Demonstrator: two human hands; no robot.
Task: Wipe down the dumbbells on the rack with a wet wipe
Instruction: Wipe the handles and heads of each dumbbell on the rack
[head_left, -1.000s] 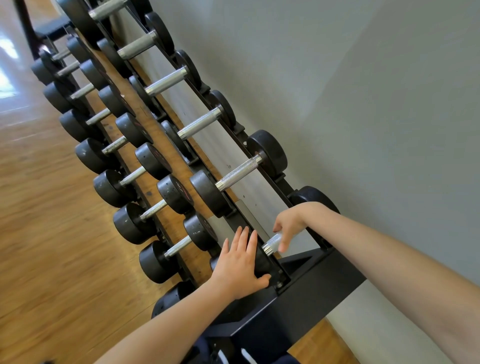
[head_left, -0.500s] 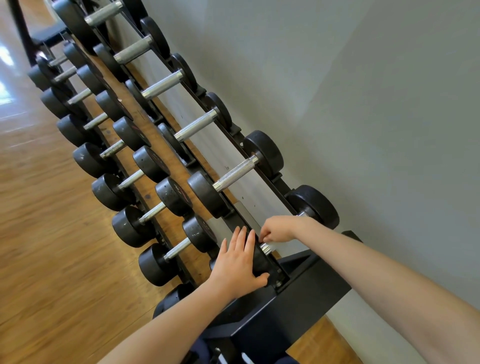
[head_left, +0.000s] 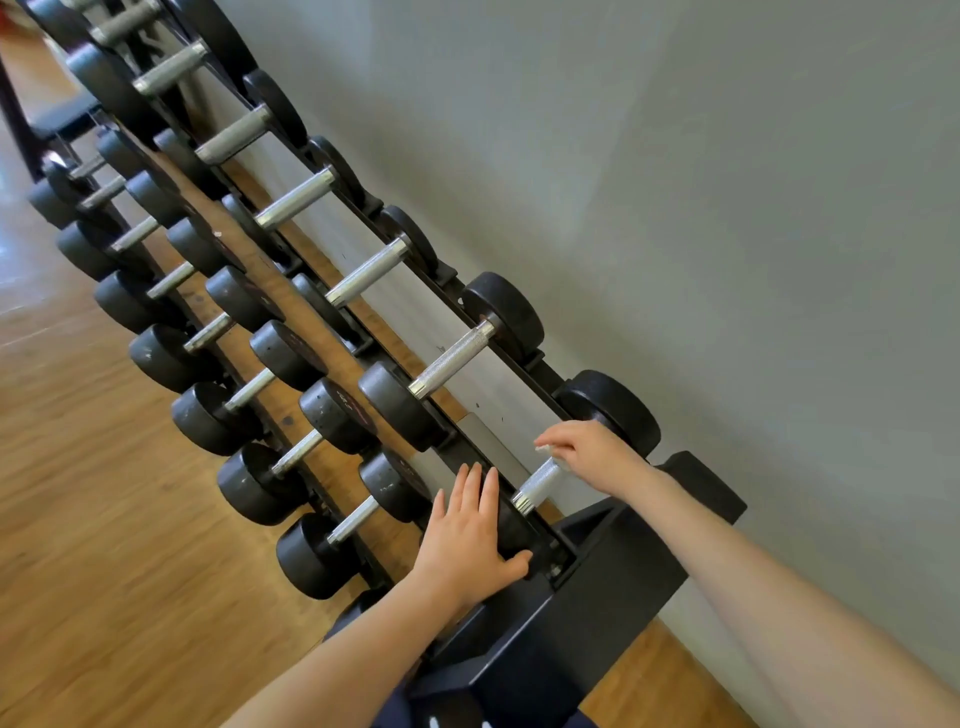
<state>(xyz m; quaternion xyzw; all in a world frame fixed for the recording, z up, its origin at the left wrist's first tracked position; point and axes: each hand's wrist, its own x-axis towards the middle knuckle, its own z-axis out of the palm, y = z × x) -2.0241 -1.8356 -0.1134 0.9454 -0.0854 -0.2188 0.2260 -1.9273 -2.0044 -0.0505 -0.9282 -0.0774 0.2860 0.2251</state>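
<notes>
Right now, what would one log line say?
left hand: flat on dumbbell head | right hand: at handle, wipe unclear | rack

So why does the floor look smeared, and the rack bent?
Head view: motion blur smears the floor and far dumbbells; the near handle by the right hand stays sharp. The wide-angle lens tilts and curves the rack.

The handle (head_left: 537, 484) under my right hand (head_left: 592, 457) was bright metal with a rough knurled grain; the head (head_left: 511, 525) beneath my left hand (head_left: 467, 540) looked like matt black rubber; other dumbbell heads (head_left: 332, 415) were scuffed and speckled; the rack (head_left: 587, 597) was smooth black painted metal with a dull sheen; the floor (head_left: 104, 519) was glossy wood; the wall (head_left: 727, 208) was flat matt paint
</notes>
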